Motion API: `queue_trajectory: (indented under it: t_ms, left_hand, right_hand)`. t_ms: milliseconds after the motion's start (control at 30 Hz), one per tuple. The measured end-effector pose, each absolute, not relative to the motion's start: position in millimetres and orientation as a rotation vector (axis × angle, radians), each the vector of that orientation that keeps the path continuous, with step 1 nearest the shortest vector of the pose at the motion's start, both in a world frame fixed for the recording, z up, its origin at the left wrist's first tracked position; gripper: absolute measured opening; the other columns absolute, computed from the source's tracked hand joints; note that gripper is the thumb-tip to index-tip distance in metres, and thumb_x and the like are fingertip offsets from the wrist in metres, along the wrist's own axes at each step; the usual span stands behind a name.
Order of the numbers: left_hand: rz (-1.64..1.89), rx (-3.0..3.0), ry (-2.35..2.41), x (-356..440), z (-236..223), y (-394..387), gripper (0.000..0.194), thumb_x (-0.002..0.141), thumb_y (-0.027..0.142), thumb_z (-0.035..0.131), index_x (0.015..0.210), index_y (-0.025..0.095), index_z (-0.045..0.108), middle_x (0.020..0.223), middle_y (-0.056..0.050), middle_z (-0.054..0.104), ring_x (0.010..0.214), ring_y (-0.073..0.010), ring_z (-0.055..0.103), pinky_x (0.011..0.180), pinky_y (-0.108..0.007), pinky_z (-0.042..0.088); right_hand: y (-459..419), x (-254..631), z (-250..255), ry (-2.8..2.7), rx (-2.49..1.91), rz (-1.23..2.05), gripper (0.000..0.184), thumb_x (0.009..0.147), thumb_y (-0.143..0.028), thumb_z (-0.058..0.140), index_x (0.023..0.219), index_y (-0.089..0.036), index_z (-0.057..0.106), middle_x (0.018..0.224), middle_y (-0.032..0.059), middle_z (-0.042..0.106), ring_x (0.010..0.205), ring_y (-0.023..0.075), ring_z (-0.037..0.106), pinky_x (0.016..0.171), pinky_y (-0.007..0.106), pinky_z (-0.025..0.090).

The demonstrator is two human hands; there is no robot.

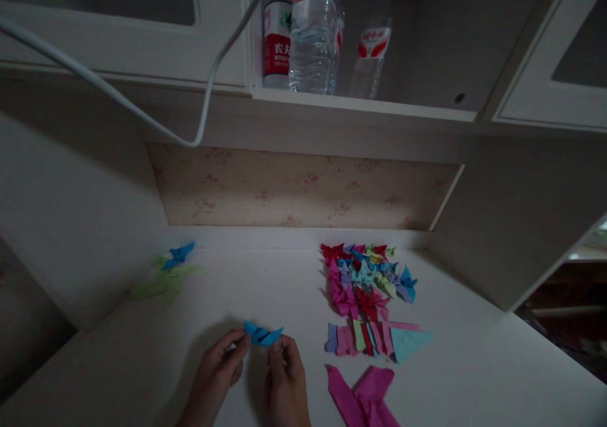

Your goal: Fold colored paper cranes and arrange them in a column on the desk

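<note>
Small blue folded-paper piece with pointed ends (pixel 263 335) is held up between both hands, over the white tabletop (pixel 265 275). Left hand (pixel 224 360) pinches its left end, right hand (pixel 287 367) its right end. Keep the pinch light and close to the creases; thin paper likely tears or crumples if tugged. Work both sides evenly so folds match. Mind the large magenta folded-paper piece (pixel 374 386) near the right hand. Individual creases: can't tell.
</note>
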State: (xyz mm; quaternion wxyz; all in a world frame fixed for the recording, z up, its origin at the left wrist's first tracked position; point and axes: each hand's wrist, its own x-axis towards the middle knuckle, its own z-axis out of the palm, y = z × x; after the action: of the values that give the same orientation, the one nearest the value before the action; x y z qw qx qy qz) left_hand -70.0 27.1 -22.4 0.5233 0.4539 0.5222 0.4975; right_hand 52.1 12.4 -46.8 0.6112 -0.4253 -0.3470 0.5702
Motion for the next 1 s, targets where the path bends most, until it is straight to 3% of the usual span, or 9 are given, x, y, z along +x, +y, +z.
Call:
queue_trajectory:
  t_ms: [233,500,833,1000]
  left_hand:
    - [1.215,1.106,1.246,-68,-13,23,0.038,0.073,0.052,0.067,0.079,0.016,0.06,0.049,0.01,0.029,0.045,-0.0067,0.025,0.043,-0.019,0.018]
    - [1.234,1.105,1.217,-70,-13,21,0.029,0.075,0.044,0.068,0.076,0.016,0.062,0.055,0.008,0.033,0.048,-0.0067,0.027,0.044,-0.019,0.02]
    - [1.204,1.097,1.175,-67,-14,22,0.031,0.077,0.046,0.065,0.077,0.015,0.063,0.05,0.009,0.03,0.046,-0.0065,0.025,0.044,-0.02,0.018]
    - [1.173,1.135,1.237,-69,-14,23,0.037,0.076,0.048,0.066,0.088,0.013,0.067,0.049,0.009,0.031,0.046,-0.0072,0.027,0.043,-0.02,0.02]
  right_hand:
    - [8,53,-35,-0.687,-0.983,1.418,0.036,0.079,-0.055,0.063,0.087,-0.021,0.055,0.057,-0.0096,0.038,0.039,0.0045,0.026,0.033,0.016,0.018]
    - [5,54,-33,-0.797,-1.029,1.385,0.036,0.083,-0.056,0.059,0.081,-0.021,0.051,0.049,-0.011,0.032,0.038,0.0058,0.024,0.035,0.017,0.016]
    - [5,55,-32,-0.796,-1.047,1.312,0.037,0.085,-0.06,0.053,0.085,-0.022,0.05,0.048,-0.0111,0.032,0.036,0.0061,0.025,0.033,0.018,0.017]
    - [6,55,-32,-0.767,-1.049,1.293,0.035,0.086,-0.057,0.053,0.089,-0.022,0.054,0.049,-0.0096,0.038,0.035,0.0067,0.029,0.032,0.018,0.02]
